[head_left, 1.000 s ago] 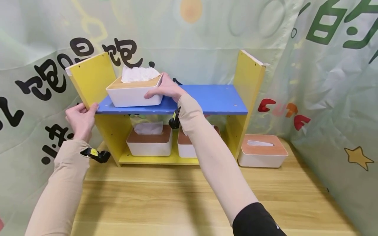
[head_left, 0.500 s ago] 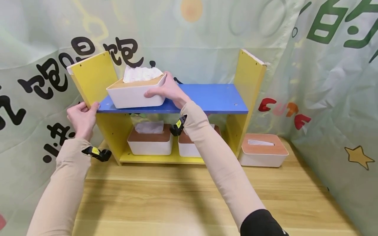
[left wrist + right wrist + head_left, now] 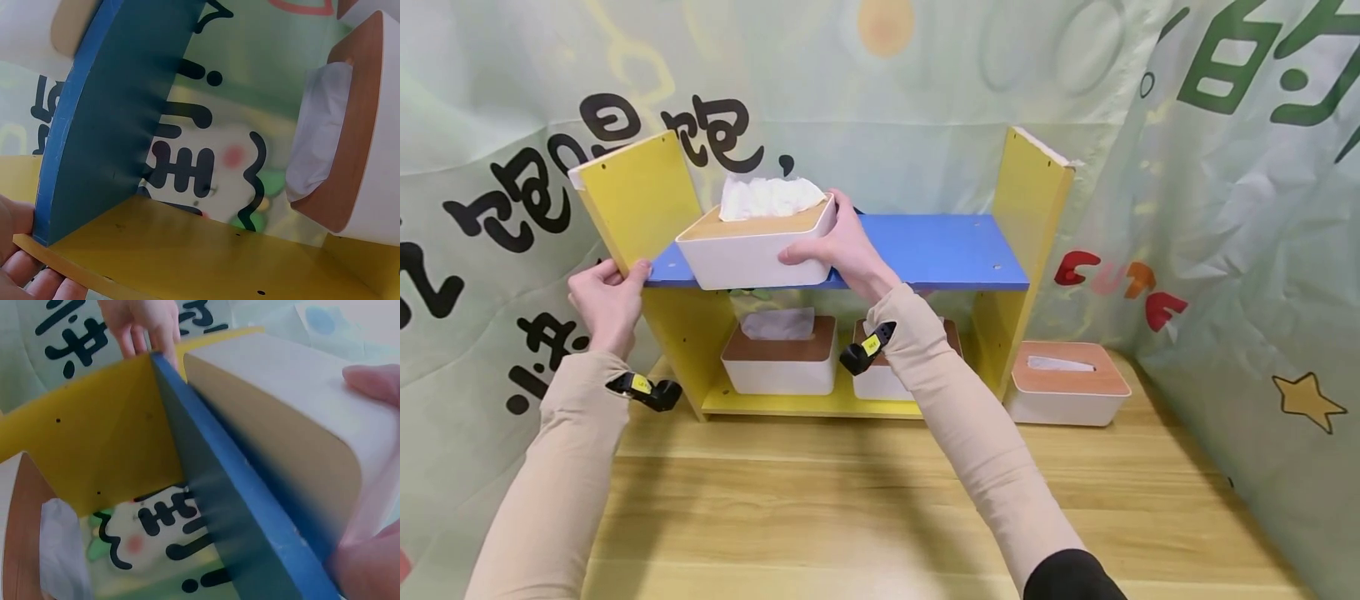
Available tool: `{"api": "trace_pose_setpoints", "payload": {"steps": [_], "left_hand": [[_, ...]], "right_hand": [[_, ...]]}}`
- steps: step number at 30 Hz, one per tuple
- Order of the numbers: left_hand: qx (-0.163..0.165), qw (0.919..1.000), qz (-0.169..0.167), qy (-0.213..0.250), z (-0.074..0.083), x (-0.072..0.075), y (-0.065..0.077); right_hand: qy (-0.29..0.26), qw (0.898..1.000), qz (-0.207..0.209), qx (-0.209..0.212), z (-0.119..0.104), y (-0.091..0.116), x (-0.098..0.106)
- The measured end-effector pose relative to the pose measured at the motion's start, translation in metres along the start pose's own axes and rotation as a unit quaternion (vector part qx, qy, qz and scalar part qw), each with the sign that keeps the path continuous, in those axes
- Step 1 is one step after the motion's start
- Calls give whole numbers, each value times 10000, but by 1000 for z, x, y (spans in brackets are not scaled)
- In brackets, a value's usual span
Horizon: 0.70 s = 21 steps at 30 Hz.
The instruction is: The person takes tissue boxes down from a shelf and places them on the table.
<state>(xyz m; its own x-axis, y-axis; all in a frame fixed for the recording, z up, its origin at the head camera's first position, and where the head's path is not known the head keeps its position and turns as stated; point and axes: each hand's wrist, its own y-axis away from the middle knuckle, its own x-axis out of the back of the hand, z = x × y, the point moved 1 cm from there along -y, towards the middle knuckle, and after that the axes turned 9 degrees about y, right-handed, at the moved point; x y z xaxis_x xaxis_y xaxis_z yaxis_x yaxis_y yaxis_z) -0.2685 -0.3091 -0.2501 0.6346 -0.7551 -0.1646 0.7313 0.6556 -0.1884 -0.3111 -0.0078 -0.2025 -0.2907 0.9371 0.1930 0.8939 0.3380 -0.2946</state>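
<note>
My right hand [image 3: 850, 250] grips the right end of a white tissue box [image 3: 752, 260], thumb on its front wall. This box has a wooden lid with a white tissue sticking up. It is at the left part of the blue shelf board [image 3: 940, 250], its front overlapping the board's front edge. In the right wrist view the box's beige underside [image 3: 275, 419] shows, with a gap to the board. My left hand [image 3: 606, 304] holds the front edge of the shelf's yellow left side panel [image 3: 156, 250], where it meets the blue board; fingers lie behind the panel.
Two tissue boxes stand on the lower yellow shelf: a left one [image 3: 778, 375] and a right one [image 3: 876, 383], partly hidden by my right arm. Another tissue box [image 3: 1067, 407] stands right of the shelf on the wooden table [image 3: 820, 500]. A printed cloth [image 3: 880, 150] hangs behind.
My right hand has brought the tissue box toward me and slightly to the right, so its front now hangs over the board's edge. The left hand keeps its place on the shelf.
</note>
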Motion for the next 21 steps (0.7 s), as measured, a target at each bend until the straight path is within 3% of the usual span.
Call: {"api": "trace_pose_setpoints", "payload": {"steps": [21], "left_hand": [[44,10000,-26,65,-1,0,1]], "right_hand": [[-1070,9937,48,320,-5,30,5]]}}
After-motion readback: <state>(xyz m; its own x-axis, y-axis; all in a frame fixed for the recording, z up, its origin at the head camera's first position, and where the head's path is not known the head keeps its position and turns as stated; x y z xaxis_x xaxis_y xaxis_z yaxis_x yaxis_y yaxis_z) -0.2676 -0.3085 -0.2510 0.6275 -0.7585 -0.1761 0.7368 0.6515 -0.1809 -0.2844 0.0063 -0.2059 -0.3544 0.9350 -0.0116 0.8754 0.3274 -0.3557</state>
